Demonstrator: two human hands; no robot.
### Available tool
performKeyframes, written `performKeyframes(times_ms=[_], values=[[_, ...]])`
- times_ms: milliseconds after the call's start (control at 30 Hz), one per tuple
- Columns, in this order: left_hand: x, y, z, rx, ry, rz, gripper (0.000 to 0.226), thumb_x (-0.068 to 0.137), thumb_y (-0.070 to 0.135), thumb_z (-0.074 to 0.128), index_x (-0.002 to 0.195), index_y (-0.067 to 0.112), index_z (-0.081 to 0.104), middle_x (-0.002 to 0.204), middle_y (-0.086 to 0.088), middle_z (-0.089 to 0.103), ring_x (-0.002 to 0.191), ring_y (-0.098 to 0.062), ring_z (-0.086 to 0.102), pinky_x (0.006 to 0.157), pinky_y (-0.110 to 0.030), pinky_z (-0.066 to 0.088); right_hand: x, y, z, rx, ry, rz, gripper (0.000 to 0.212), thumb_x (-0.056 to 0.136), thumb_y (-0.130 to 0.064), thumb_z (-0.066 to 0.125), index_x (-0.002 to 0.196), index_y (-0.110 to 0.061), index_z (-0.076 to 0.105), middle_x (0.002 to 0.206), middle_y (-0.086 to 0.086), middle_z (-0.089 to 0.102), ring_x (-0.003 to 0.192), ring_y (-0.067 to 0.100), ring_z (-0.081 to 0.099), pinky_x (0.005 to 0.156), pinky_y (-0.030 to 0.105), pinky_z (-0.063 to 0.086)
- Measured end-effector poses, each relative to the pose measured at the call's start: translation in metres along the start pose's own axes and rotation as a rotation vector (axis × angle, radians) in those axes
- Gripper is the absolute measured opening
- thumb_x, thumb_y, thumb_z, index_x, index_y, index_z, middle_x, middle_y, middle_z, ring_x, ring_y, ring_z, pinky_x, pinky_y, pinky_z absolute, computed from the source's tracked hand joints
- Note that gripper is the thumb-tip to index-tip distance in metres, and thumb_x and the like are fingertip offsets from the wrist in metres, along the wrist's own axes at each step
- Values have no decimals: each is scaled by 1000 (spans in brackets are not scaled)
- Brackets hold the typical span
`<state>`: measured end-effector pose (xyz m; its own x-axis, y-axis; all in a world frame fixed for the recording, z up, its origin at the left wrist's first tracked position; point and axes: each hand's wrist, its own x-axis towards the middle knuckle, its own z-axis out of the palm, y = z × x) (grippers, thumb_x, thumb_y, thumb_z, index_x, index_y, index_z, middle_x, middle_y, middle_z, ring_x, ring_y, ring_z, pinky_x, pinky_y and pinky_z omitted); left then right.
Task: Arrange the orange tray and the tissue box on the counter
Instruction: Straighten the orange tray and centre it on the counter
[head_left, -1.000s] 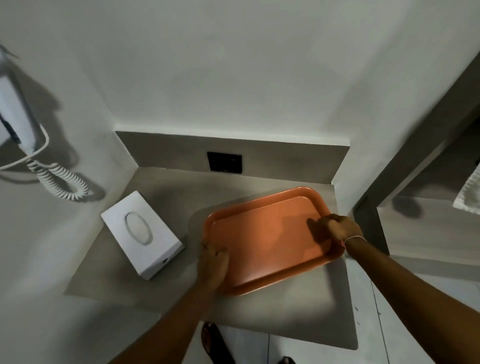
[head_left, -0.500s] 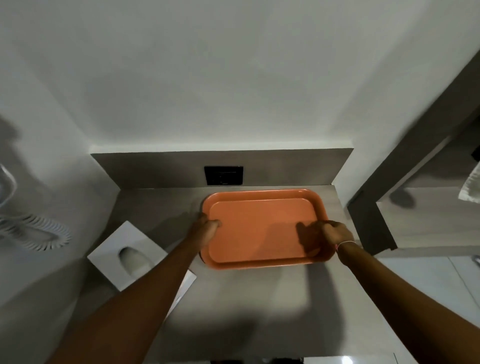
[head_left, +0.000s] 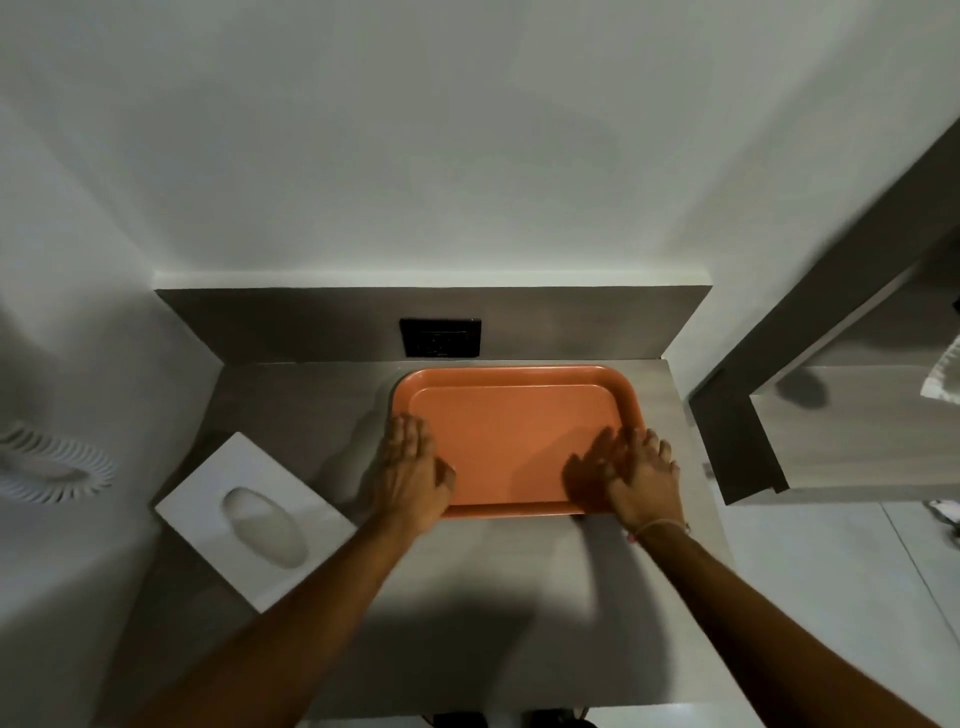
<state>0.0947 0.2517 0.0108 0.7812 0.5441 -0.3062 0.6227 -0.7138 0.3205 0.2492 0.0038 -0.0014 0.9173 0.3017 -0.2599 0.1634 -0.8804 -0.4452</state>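
The orange tray (head_left: 514, 374) lies flat on the grey counter (head_left: 493, 597), squared up against the backsplash at the back right. My left hand (head_left: 410, 473) rests flat on the tray's front left corner with its fingers stretched out. My right hand (head_left: 641, 478) lies flat on the front right corner, fingers likewise extended. Neither hand curls around the rim. The white tissue box (head_left: 208, 499), with an oval opening on top, sits askew at the counter's left side, a short gap from my left hand.
A black wall socket (head_left: 440, 338) sits in the backsplash just behind the tray. A white coiled cord (head_left: 52, 465) hangs on the left wall. To the right a wooden shelf (head_left: 852, 436) juts out, with a white towel (head_left: 943, 374) at the frame edge.
The tray went from tilted near the counter's front to straight against the backsplash. Both hands moved from gripping its sides to lying flat on its front corners.
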Motion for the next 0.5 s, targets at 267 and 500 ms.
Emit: performKeyframes(times_ms=[267,500], values=[[-80,-4,79,178,14,141,76,90,55,14,147,13,-13,160,-10,-14,148,-25,-15,121,-40,-16,-75,19,60,-326,-103,-425,72,97,-53,21,151,-19,-13,159,3,-16,149,24,-13,118,39,-11],[-65,-1,75,161,36,168,74,91,55,14,146,15,-15,160,-7,-12,148,-23,-12,122,-39,-12,-55,22,59,-379,-79,-435,71,97,-53,21,152,-18,-8,160,2,-11,148,23,-13,117,39,-10]])
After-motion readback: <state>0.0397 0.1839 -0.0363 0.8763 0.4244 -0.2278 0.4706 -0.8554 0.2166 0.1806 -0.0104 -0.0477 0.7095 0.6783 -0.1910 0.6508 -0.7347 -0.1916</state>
